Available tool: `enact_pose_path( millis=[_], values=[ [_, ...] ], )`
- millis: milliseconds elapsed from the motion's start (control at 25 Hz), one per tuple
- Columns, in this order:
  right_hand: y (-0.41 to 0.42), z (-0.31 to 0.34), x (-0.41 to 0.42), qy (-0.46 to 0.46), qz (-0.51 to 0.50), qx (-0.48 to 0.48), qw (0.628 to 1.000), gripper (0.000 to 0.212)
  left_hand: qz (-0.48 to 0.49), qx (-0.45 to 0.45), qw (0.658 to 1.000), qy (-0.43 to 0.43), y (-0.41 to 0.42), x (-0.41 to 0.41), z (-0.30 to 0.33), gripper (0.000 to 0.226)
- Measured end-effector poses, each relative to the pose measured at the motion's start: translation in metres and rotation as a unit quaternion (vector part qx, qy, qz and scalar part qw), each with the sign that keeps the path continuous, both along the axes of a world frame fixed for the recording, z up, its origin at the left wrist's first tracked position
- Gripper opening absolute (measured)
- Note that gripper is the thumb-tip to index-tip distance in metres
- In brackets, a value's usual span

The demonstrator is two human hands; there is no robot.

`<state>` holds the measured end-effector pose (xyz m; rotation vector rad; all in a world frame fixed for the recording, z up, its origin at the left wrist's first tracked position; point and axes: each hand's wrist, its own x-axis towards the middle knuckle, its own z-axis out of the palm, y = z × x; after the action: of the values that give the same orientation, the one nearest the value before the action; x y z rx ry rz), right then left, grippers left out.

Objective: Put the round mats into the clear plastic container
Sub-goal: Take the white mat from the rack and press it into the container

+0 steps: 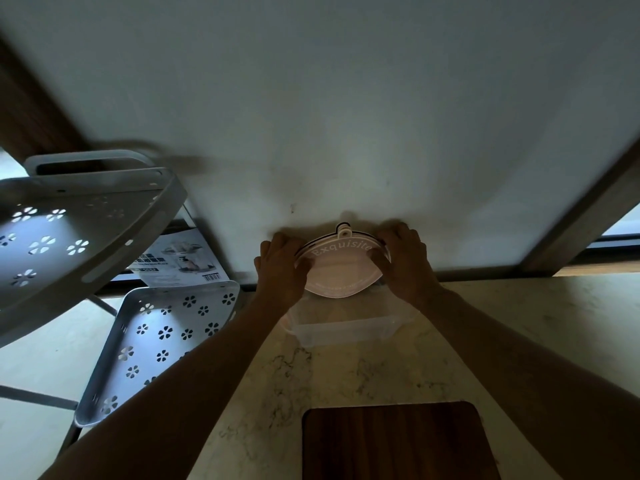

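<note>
A stack of round mats [341, 268], the front one pale pink with the word "Exquisite" and a hanging tab on top, is held upright between both hands. My left hand [280, 263] grips the stack's left edge and my right hand [403, 259] grips its right edge. The mats hover just above the far side of the clear plastic container [343, 329], which sits on the marble counter against the wall. The mats' lower edge is close to the container's opening; whether they touch is unclear.
A white metal rack with flower-shaped cut-outs stands at the left, with an upper shelf [69, 237] and a lower shelf [156, 344]. A printed cardboard box [183, 261] lies behind it. A dark wooden board [394, 441] lies on the marble counter [519, 323] near me.
</note>
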<state>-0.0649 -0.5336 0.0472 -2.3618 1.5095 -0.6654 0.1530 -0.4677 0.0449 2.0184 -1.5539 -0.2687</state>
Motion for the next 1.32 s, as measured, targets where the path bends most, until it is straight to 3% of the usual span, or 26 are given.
enact_pose_path(
  millis=[160, 480, 840, 1040, 1320],
  values=[
    [0.005, 0.007, -0.001, 0.049, 0.015, -0.018, 0.999, 0.026, -0.010, 0.019, 1.000, 0.005, 0.008, 0.000, 0.010, 0.025],
    [0.011, 0.035, 0.008, -0.036, 0.036, -0.056, 0.997, 0.024, 0.001, -0.027, 1.000, -0.004, 0.013, 0.006, 0.033, 0.019],
    [0.009, 0.005, 0.003, 0.036, 0.030, -0.036, 0.998, 0.023, -0.002, 0.026, 0.998, -0.062, 0.010, 0.005, 0.009, 0.022],
    [0.012, 0.013, 0.000, -0.004, 0.040, -0.058, 0.998, 0.024, 0.013, -0.024, 0.999, -0.032, 0.016, 0.001, 0.017, 0.019],
    [0.016, 0.003, -0.001, 0.005, 0.031, -0.046, 0.998, 0.025, -0.014, 0.005, 0.998, -0.064, 0.017, -0.001, 0.015, 0.021]
  ],
)
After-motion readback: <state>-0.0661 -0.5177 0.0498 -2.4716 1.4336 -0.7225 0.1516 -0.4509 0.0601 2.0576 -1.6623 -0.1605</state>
